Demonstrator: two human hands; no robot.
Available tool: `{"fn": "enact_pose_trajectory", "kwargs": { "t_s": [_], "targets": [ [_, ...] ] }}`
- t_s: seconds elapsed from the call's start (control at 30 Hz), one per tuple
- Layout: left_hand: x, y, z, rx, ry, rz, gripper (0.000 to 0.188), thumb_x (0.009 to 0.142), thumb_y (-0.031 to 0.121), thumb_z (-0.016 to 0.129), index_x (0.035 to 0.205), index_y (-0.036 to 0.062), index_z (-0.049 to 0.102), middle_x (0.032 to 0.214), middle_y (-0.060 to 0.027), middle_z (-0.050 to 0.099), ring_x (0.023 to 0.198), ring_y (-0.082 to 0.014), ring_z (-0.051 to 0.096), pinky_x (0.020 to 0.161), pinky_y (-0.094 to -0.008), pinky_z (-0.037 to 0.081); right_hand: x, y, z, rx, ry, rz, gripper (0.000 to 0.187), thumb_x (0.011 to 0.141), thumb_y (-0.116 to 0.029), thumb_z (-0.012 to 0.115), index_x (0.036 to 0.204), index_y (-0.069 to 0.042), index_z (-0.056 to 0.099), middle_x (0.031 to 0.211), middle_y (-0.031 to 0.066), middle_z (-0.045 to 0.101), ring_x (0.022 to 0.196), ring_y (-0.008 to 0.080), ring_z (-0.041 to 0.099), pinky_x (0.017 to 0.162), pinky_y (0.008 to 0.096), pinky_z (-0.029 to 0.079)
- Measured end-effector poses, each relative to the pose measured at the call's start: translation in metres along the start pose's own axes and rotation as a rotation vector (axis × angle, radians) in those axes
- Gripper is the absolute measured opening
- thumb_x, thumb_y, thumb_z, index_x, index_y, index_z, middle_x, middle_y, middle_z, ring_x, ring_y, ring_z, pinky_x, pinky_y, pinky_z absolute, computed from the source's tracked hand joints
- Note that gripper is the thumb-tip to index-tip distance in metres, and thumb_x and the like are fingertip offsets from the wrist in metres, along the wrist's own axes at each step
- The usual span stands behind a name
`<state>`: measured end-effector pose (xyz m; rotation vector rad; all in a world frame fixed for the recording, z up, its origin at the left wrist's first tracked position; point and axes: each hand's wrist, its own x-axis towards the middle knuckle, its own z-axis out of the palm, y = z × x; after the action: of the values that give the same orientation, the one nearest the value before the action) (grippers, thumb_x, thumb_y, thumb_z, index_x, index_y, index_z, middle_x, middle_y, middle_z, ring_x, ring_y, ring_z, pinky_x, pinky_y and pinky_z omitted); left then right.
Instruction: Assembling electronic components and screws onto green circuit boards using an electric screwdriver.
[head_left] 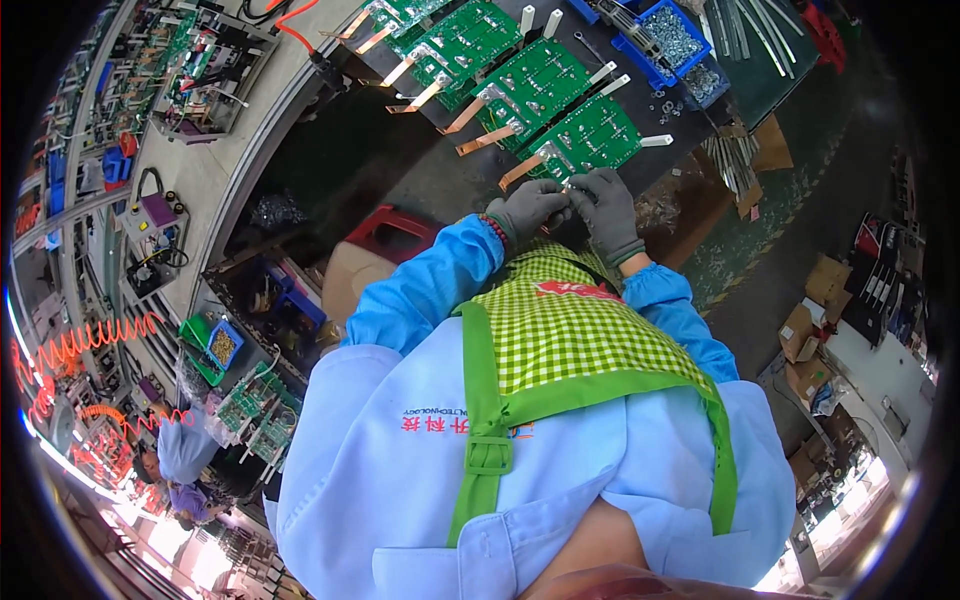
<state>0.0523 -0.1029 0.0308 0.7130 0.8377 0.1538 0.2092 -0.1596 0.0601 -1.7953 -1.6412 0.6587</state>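
Observation:
My left hand and my right hand, both in grey gloves, meet in front of my apron. Their fingertips are pinched close together at the near edge of a green circuit board. Whatever sits between the fingers is too small to make out. A copper strip sticks out from that board's left side, and a white post from its right. Behind it, more green boards with copper strips and white posts lie in a row on the dark worktop.
Right of the boards, a blue bin holds small metal hardware, with loose pieces around it. Long metal bars lie farther right. A red stool-like object stands left of my hands. Another bench runs along the left; people are at lower left.

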Motion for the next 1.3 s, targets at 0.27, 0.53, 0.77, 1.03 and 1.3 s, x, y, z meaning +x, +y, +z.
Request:
{"fn": "enact_pose_trajectory", "kwargs": {
  "t_s": [0.27, 0.53, 0.77, 1.03, 1.3],
  "targets": [
    [0.007, -0.006, -0.008, 0.06, -0.037, 0.04, 0.015, 0.087, 0.014, 0.053, 0.091, 0.0, 0.058, 0.076, -0.0045, 0.06, 0.061, -0.0086, 0.055, 0.055, -0.0221, 0.044, 0.004, -0.007, 0.005, -0.064, -0.005, 0.125, 0.016, 0.074, -0.015, 0.069, 0.087, -0.008, 0.063, 0.088, 0.0109, 0.056, 0.085, 0.0288, 0.057, 0.071, 0.0367, 0.048],
    [0.01, -0.016, -0.004, 0.026, -0.025, 0.102, 0.014, 0.086, 0.013, 0.054, 0.089, -0.0008, 0.058, 0.076, -0.0056, 0.061, 0.061, -0.0099, 0.056, 0.055, -0.0231, 0.045, 0.001, 0.001, -0.004, -0.084, -0.062, -0.058, 0.02, 0.075, -0.015, 0.068, 0.093, -0.008, 0.063, 0.093, 0.013, 0.055, 0.09, 0.031, 0.056, 0.075, 0.0385, 0.047],
    [0.01, -0.015, -0.009, 0.06, -0.045, 0.092, 0.013, 0.085, 0.01, 0.056, 0.087, -0.0023, 0.059, 0.077, -0.0079, 0.061, 0.065, -0.0109, 0.058, 0.055, -0.0228, 0.047, 0.002, -0.004, -0.005, -0.103, -0.021, -0.117, 0.018, 0.075, -0.013, 0.067, 0.092, -0.008, 0.064, 0.09, 0.0119, 0.057, 0.083, 0.0305, 0.058, 0.071, 0.0395, 0.049],
    [0.019, -0.021, -0.008, -0.103, -0.018, 0.016, 0.015, 0.085, 0.012, 0.059, 0.087, -0.0035, 0.058, 0.078, -0.0096, 0.061, 0.064, -0.0126, 0.058, 0.054, -0.0235, 0.048, 0.016, -0.015, -0.007, -0.438, -0.186, -0.232, 0.006, 0.073, -0.012, 0.062, 0.079, -0.011, 0.06, 0.084, 0.0085, 0.056, 0.076, 0.0308, 0.057, 0.064, 0.0429, 0.047],
    [0.02, -0.014, -0.009, -0.124, -0.059, 0.036, 0.014, 0.086, 0.009, 0.058, 0.091, -0.0045, 0.057, 0.079, -0.0107, 0.061, 0.063, -0.0128, 0.058, 0.053, -0.0231, 0.048, 0.021, -0.003, -0.014, -0.168, -0.224, -0.086, 0.011, 0.076, -0.015, 0.063, 0.086, -0.011, 0.062, 0.088, 0.0094, 0.056, 0.082, 0.0312, 0.058, 0.069, 0.042, 0.048]
  ]
}}
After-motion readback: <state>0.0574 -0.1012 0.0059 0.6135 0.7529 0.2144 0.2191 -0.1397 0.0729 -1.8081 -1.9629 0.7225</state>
